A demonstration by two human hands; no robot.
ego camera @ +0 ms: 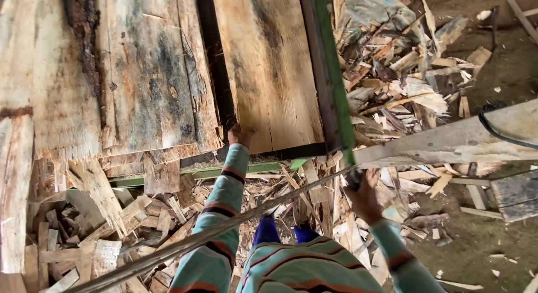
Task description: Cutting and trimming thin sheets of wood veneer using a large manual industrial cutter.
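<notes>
A wide pale plank (269,69) lies on a green metal frame (333,80). My left hand (240,135) grips the near left corner of that plank, fingers curled over its end. My right hand (364,189) is closed around a dark handle by the frame's near right corner, beside a thin grey rod or cable (224,228) that runs diagonally down to the left. Both arms wear teal sleeves with dark and orange stripes.
Weathered, dark-stained boards (151,69) lie left of the plank, with a rough bark-edged slab (50,74) further left. Wood offcuts litter the ground (403,63). A grey beam (448,142) with a black cable (496,122) juts from the right. My blue shoes (266,231) stand among scraps.
</notes>
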